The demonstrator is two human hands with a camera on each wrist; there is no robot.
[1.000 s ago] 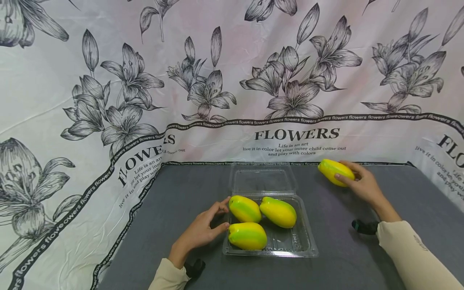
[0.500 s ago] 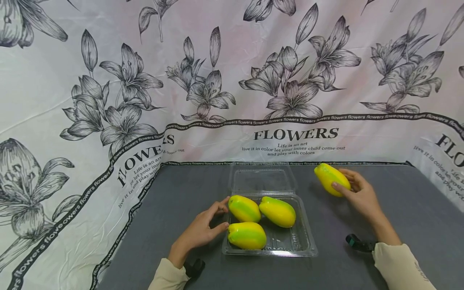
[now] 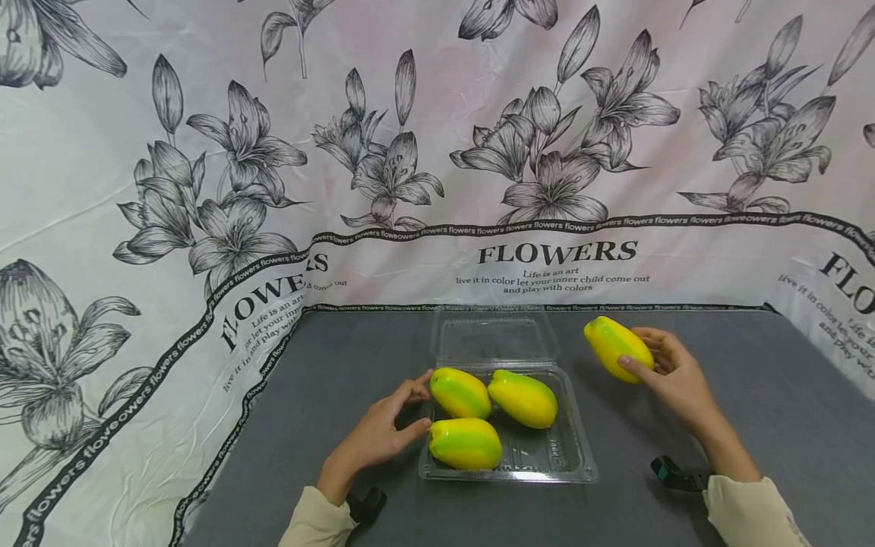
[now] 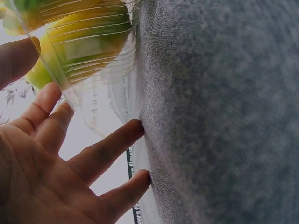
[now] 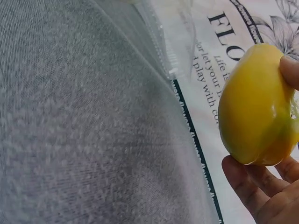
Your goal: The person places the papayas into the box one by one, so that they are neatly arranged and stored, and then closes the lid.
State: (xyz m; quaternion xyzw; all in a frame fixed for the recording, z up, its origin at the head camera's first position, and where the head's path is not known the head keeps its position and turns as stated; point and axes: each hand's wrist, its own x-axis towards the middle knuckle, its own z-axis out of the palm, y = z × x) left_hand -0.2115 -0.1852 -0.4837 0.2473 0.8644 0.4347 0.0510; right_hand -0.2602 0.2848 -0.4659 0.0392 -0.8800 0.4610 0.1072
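My right hand [image 3: 677,380] grips a yellow-green papaya [image 3: 618,349] between thumb and fingers, above the table right of the clear plastic box [image 3: 581,456]. In the right wrist view this papaya [image 5: 257,107] is held clear of the cloth. The box stands with its lid [image 3: 495,342] folded back. Inside lie three similar papayas: one at the back left [image 3: 461,393], one at the back right [image 3: 524,400] and one at the front left [image 3: 466,444]. At the box's left side is my left hand [image 3: 376,433], fingers spread, thumb and fingertips at the rim; two other fingertips reach the cloth in the left wrist view.
A dark grey cloth [image 3: 328,365] covers the table. Behind and to the left hangs a white curtain [image 3: 383,266] printed with flowers and lettering. The front right part of the box has bare floor, beside the papayas.
My right hand has moved left and nearer to me with the papaya, which has tilted a little. The left hand and the box stay where they were.
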